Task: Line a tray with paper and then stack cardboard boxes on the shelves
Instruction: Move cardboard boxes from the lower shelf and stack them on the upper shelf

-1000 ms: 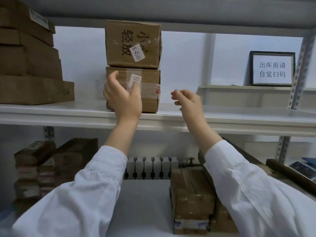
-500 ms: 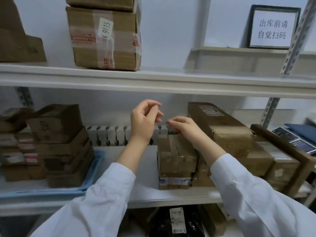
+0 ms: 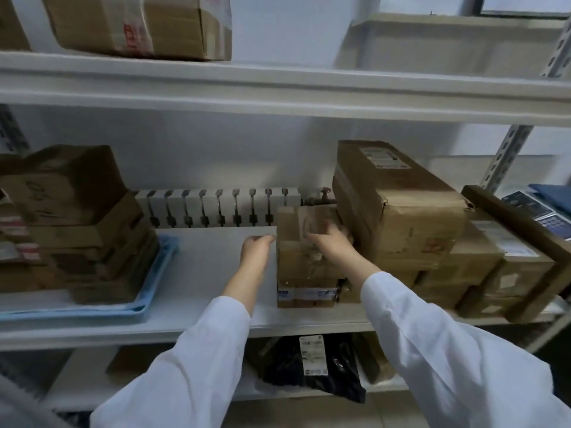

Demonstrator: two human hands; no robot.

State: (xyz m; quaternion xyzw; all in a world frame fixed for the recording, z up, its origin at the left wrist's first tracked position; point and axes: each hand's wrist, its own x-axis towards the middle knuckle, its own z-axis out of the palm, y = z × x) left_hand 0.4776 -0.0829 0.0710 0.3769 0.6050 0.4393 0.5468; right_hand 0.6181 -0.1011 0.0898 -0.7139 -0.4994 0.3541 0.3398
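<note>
A small cardboard box (image 3: 304,267) sits on the middle shelf (image 3: 200,273), just beside larger boxes (image 3: 401,211) on its right. The left hand (image 3: 256,248) touches its left side and the right hand (image 3: 332,245) lies on top; blur hides whether either grip has closed. This looks like the stacking step, and the next move calls for a firm two-handed lift.

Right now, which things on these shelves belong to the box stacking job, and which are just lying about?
Job: small cardboard box with the left hand at its side and right hand on top; blue tray holding stacked boxes; large boxes to the right; middle shelf.
Lying about: radiator; black bag on the lower shelf; keypad device at far right.
</note>
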